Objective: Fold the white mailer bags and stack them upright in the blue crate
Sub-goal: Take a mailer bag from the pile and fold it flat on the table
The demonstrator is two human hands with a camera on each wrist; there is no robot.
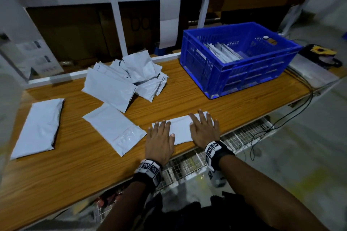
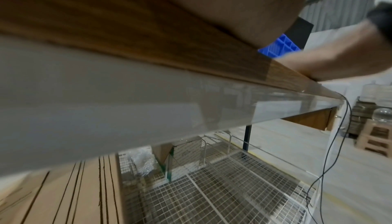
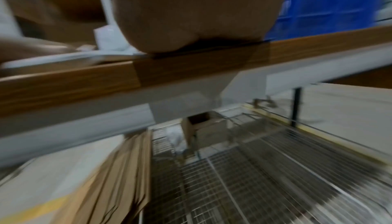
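Far left on the wooden table (image 1: 75, 165): one flat white mailer (image 1: 37, 127), lying alone. Right of it, a second flat mailer (image 1: 114, 129) set at an angle, its sealing strip toward the near edge. Behind that, a loose pile of unfolded mailers (image 1: 125, 77), several overlapping and some crumpled.

Near the front edge, centre: a folded mailer bag (image 1: 181, 129) lies flat on the wood with both hands on it. Left hand (image 1: 159, 140) presses its left end, fingers straight and a little spread, palm down. Right hand (image 1: 204, 131) presses the right end the same way, fingers straight and fanned. Both wrists carry black bands with printed markers.

Right rear: blue crate (image 1: 242, 69) on the table, with a row of white folded bags (image 1: 223, 52) leaning along its left inside wall.

Wrist views are blurred; they show mostly the table edge, a wire mesh shelf (image 2: 233, 194) beneath, and probably flattened cardboard beside it.
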